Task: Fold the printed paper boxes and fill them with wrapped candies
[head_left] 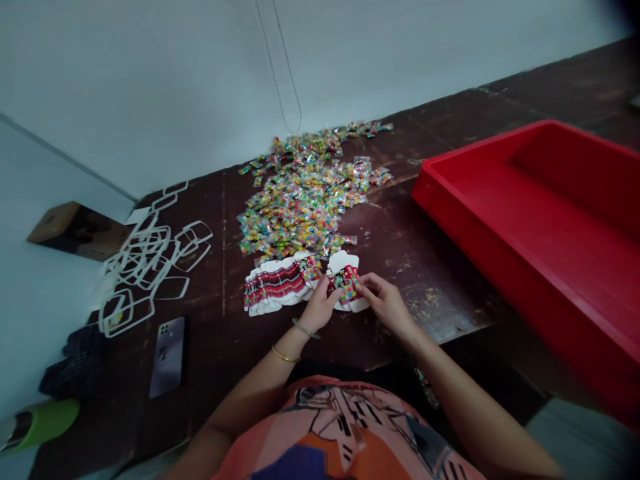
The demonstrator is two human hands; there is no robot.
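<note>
Between my two hands is a small printed carton (345, 281), red and black with white flaps at its top and bottom. My left hand (323, 303) grips its left side with thumb and fingers. At the right edge, my right hand (385, 300) pinches it between thumb and fingers. Just left of it lies a fanned row of flat cartons (277, 283) with the same print, overlapping one another. Behind them spreads a heap of small clear packets (300, 207) with colourful contents. Whether the held carton is flat or partly unfolded is hard to tell.
A large red tray (430, 187) stands at the right, overhanging the dark table (215, 360). To the left are tangled white bands (145, 253), a cardboard box (80, 230), a phone (167, 357), a dark cloth (75, 367) and a green cup-like object (50, 423). A pale wall rises behind.
</note>
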